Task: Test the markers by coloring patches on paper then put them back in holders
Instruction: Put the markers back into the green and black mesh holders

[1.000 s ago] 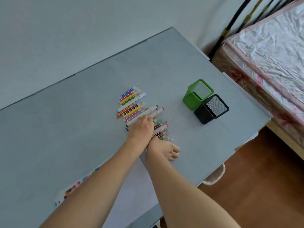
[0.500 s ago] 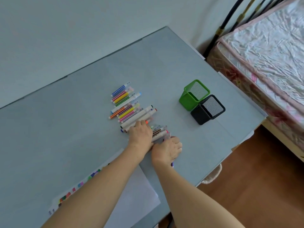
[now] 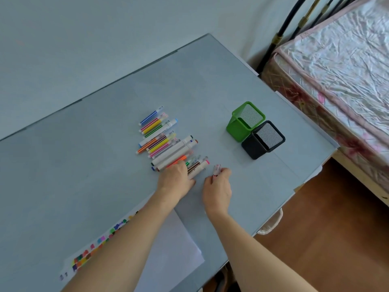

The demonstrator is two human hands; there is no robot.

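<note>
I see the paper [image 3: 168, 249] with coloured patches low on the grey surface [image 3: 63, 165], then the row of markers [image 3: 166, 142]. The left hand [image 3: 175, 181] presses flat on their near ends (fingers hidden). The right hand [image 3: 217, 186] pinches one marker [image 3: 216, 170]. Rightmost stand the green holder [image 3: 244, 121] and black holder [image 3: 263, 140], touching.

Soft, even daylight is filling the scene, bright without harsh glare; shadows under the holders [image 3: 255, 129] are lying faint. The wide lens is bending the table [image 3: 84, 165] edges. The bed cover [image 3: 347, 60] is shining slightly. Fine detail is looking soft, especially on the markers [image 3: 166, 140].
</note>
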